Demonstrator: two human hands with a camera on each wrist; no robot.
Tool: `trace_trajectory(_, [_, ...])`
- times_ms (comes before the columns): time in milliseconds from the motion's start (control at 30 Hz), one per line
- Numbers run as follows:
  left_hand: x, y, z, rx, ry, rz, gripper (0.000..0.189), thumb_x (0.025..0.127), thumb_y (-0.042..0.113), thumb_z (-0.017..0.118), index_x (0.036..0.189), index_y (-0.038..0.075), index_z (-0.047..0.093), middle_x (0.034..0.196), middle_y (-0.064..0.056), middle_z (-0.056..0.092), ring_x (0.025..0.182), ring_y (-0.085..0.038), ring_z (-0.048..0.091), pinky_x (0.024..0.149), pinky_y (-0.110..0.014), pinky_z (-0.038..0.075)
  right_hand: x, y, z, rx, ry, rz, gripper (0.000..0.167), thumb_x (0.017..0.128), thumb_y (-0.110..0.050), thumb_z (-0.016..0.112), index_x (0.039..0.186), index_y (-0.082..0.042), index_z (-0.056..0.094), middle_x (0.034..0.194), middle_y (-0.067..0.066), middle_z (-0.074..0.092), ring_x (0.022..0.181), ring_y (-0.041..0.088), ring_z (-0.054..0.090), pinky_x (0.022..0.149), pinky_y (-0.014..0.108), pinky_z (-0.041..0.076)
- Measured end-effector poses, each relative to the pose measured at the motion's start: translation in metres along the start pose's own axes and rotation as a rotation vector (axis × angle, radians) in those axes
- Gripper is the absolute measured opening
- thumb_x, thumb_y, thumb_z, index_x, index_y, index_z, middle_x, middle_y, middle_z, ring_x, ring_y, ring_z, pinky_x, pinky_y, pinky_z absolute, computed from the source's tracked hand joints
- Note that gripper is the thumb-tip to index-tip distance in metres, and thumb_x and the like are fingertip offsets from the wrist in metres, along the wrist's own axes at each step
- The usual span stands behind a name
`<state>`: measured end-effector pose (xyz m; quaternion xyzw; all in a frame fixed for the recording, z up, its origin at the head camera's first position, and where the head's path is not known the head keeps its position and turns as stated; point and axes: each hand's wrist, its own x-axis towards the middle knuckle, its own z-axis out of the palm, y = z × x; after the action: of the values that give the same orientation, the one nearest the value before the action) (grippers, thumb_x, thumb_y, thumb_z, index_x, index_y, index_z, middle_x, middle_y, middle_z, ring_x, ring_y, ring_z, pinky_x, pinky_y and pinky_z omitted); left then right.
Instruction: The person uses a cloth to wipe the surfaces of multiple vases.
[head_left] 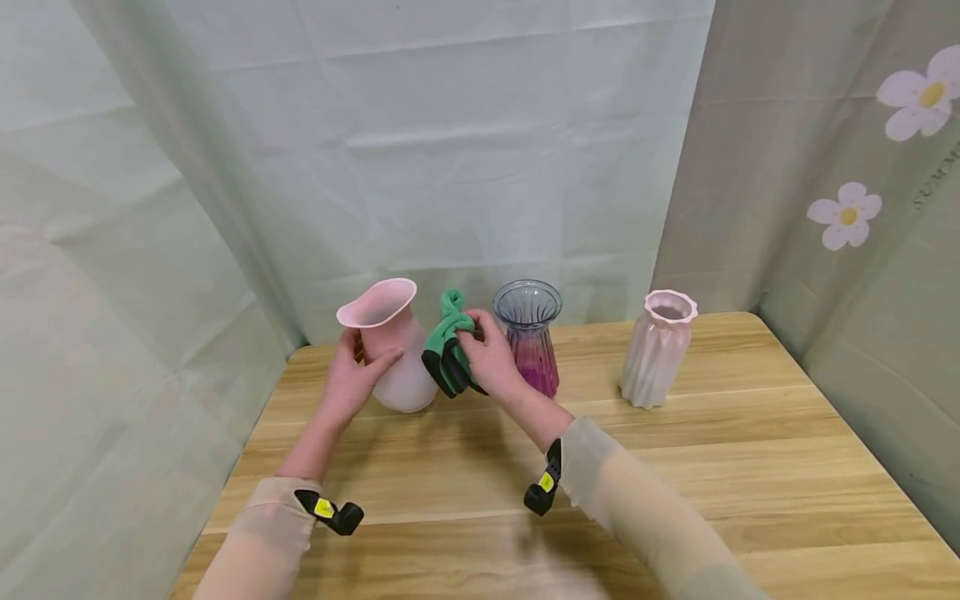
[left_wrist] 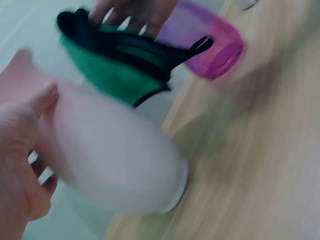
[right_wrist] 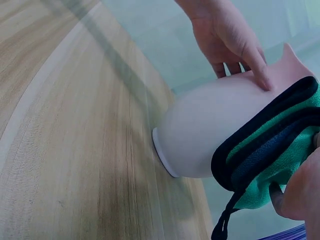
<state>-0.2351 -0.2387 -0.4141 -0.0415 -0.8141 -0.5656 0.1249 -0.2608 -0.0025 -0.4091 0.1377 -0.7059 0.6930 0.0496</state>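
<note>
A pink-and-white vase (head_left: 408, 379) with a flared, wavy rim is at the left of the table. My left hand (head_left: 351, 375) grips it around the neck, with the thumb on the near side. In the right wrist view its base (right_wrist: 164, 155) is close to the tabletop; I cannot tell whether it touches. Between this vase and a ribbed glass vase, my right hand (head_left: 491, 357) pinches a bunched green cloth (head_left: 450, 325) with black edging. The cloth hangs beside the pink-and-white vase. A thin black loop (left_wrist: 200, 46) dangles from it.
The ribbed glass vase (head_left: 531, 333), grey-blue above and magenta below, stands just right of my right hand. Farther right is a pale pink fluted vase (head_left: 654, 358). Behind the wooden table (head_left: 420, 500) hangs a pale curtain (head_left: 465, 167).
</note>
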Motion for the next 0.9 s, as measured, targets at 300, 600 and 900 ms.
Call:
trace_trajectory(300, [0.018,-0.014,-0.033,-0.001,-0.317,-0.003,0.075,0.100,0.026,0.069,0.161,0.017,0.025,0.157,-0.011,0.038,0.141,-0.031,0.040,0.111,-0.048,0.041,0.001,0.000,0.001,-0.008,0.000,-0.002,0.021,0.104,-0.010,0.059,0.124,-0.005,0.060,0.123,0.013,0.063,0.112,0.027,0.059,0.097,0.041,0.051])
trace_trajectory(600, [0.027,-0.017,-0.042,-0.035,-0.411,-0.031,0.074,0.101,0.026,0.068,0.161,0.018,0.025,0.160,-0.008,0.033,0.145,-0.028,0.034,0.114,-0.044,0.038,0.009,-0.007,0.009,0.029,0.001,-0.026,0.022,0.103,-0.009,0.059,0.124,-0.002,0.060,0.121,0.013,0.063,0.111,0.025,0.059,0.096,0.038,0.052])
trace_trajectory(900, [0.025,-0.018,-0.039,-0.045,-0.407,-0.040,0.072,0.102,0.025,0.068,0.160,0.018,0.025,0.159,-0.007,0.035,0.144,-0.027,0.036,0.108,-0.030,0.042,0.027,-0.011,0.031,0.128,-0.015,0.026,0.025,0.103,-0.011,0.060,0.127,-0.002,0.060,0.122,0.011,0.062,0.110,0.021,0.058,0.097,0.036,0.051])
